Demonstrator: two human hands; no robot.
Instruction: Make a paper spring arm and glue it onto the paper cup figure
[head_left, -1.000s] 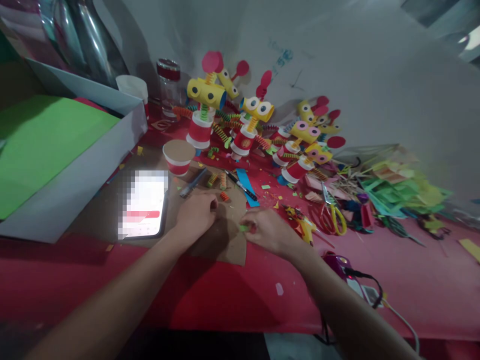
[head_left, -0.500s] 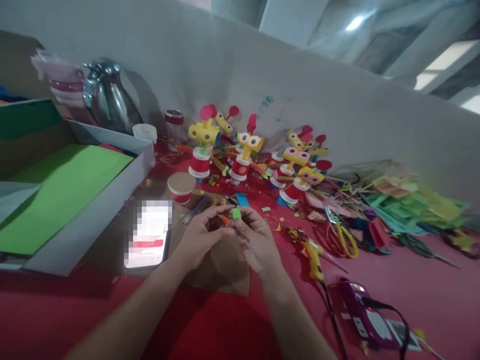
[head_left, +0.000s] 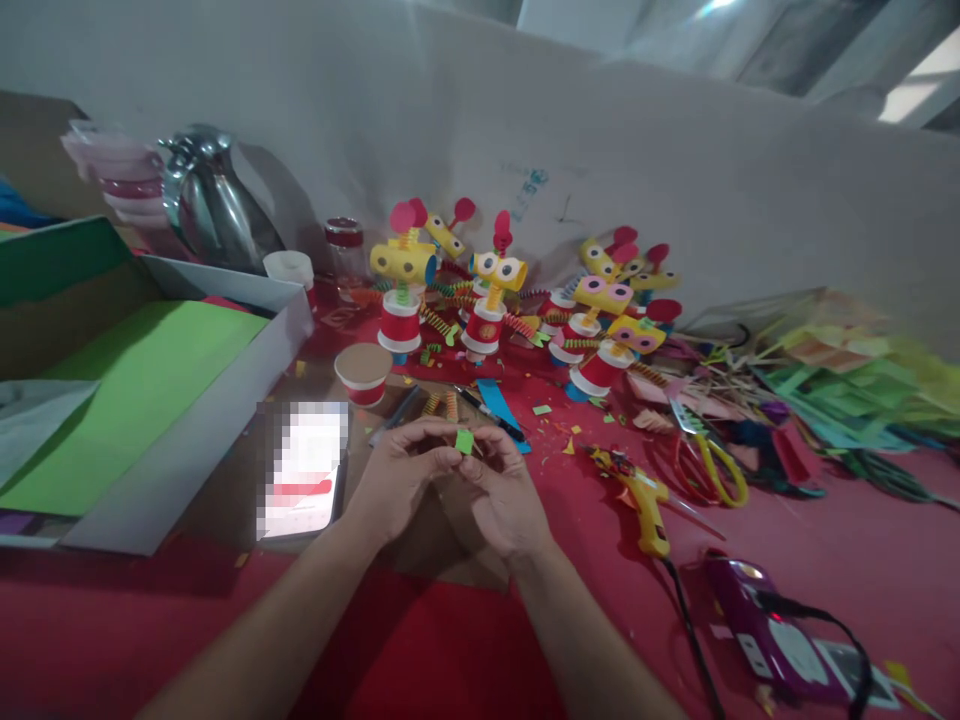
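My left hand [head_left: 396,478] and my right hand [head_left: 504,492] meet at their fingertips over a brown cardboard sheet [head_left: 469,565]. Between them, both hands pinch a small green piece of folded paper [head_left: 465,441]. Its underside is hidden by my fingers. Just beyond the hands lie short folded-paper springs [head_left: 451,405], a black pen [head_left: 491,415] and a blue paper strip [head_left: 504,408]. A paper cup [head_left: 364,375] rests upside down behind my left hand.
Several paper-cup figures [head_left: 487,328] stand along the wall. A lit phone [head_left: 304,475] and a box of coloured paper [head_left: 225,390] are on the left. Rightward lie a yellow glue gun [head_left: 649,515], scissors [head_left: 716,470], a purple corded device [head_left: 769,630] and paper scraps [head_left: 847,380].
The green paper piece has turned and dropped slightly between my fingertips. An orange folded strip seen by my left fingers is now hidden. The view has shifted a little.
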